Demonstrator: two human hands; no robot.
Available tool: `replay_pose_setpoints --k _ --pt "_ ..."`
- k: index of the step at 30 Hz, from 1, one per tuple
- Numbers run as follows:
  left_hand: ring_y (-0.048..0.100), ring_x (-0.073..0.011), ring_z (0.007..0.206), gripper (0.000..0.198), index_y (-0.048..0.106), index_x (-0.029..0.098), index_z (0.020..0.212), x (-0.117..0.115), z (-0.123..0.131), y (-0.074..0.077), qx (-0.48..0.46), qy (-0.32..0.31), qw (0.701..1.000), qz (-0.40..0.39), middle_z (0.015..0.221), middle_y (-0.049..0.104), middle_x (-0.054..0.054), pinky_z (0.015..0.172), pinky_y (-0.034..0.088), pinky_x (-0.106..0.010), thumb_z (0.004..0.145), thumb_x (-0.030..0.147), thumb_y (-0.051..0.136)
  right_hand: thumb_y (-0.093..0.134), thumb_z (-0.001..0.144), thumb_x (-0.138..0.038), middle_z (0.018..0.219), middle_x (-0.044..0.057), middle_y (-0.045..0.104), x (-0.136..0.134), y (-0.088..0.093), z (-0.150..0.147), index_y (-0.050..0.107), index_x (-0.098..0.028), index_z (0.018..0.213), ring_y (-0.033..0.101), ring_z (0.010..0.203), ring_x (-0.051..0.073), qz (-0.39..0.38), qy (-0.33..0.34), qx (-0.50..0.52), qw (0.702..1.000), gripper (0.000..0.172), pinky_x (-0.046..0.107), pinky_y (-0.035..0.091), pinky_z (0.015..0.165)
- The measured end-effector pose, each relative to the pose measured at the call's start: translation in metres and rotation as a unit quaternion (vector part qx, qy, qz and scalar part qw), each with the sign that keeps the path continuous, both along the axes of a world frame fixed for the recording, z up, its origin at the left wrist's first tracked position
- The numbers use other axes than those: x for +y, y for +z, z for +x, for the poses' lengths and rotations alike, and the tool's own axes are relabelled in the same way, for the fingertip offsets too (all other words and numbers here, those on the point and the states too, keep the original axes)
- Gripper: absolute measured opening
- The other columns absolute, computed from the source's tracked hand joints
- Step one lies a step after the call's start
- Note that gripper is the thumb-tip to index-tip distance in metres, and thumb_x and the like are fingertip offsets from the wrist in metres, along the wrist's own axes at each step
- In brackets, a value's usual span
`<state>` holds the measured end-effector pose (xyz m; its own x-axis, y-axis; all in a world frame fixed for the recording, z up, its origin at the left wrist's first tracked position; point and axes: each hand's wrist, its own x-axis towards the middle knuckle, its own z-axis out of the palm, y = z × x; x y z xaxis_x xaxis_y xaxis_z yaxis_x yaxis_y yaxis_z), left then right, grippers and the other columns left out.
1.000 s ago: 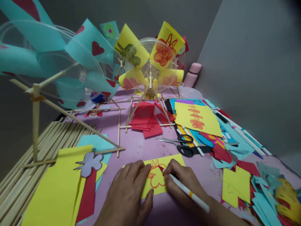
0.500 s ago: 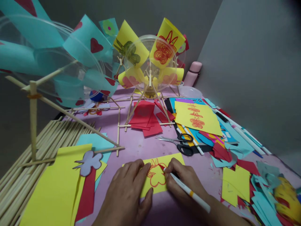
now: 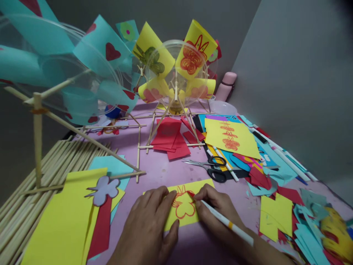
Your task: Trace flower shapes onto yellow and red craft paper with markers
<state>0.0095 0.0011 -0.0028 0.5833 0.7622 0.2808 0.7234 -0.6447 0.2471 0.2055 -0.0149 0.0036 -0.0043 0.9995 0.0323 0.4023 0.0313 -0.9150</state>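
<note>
A yellow paper [image 3: 205, 187] lies flat on the pink table, with a red butterfly outline [image 3: 185, 210] drawn on it. My left hand [image 3: 150, 221] rests on the paper's left side, fingers stretched out and thumb apart. In my right hand [image 3: 217, 208] is a white marker [image 3: 234, 229] with an orange band. Its red tip touches the paper at the butterfly's upper right wing. Beyond the paper lie black-handled scissors [image 3: 216, 171], blades pointing left. A grey butterfly cutout [image 3: 104, 190] sits on yellow sheets [image 3: 57, 221] to the left.
A stick-and-plastic wheel with yellow paper loops [image 3: 195, 51] stands ahead; another with blue loops [image 3: 102, 48] is at left. Wooden sticks [image 3: 16, 206] are piled at the left edge. Red cards [image 3: 168, 136], a yellow sheet [image 3: 242, 141], a pink bottle [image 3: 226, 85] and paper scraps [image 3: 275, 217] surround the work.
My right hand and the marker have shifted slightly right, and the red line at the upper right wing has grown. My left hand stays in place on the paper.
</note>
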Motion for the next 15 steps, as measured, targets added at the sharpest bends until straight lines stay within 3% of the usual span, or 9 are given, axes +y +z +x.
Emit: replay_pose_setpoints --k 11,15 --pt "0.052 -0.0296 0.101 0.043 0.051 0.015 0.125 0.0014 0.0019 0.0045 0.011 -0.011 1.000 0.005 0.116 0.056 -0.015 0.080 0.047 -0.048 0.083 0.023 0.051 0.043 0.073 -0.021 0.054 -0.002 0.054 0.0048 0.0022 -0.0018 0.056 -0.019 0.071 0.052 0.047 0.013 0.024 0.017 -0.096 0.995 0.013 0.021 0.036 0.045" --pt "0.051 -0.0289 0.102 0.044 0.049 0.017 0.126 0.0010 0.0020 -0.0001 -0.003 -0.005 1.000 0.002 0.118 0.054 -0.013 0.082 0.046 -0.047 0.083 0.024 0.050 0.041 0.074 -0.022 0.054 0.000 0.056 0.0047 0.0035 -0.0022 0.056 -0.019 0.070 0.053 0.047 0.014 0.035 0.020 -0.124 0.991 0.016 0.022 0.038 0.046"
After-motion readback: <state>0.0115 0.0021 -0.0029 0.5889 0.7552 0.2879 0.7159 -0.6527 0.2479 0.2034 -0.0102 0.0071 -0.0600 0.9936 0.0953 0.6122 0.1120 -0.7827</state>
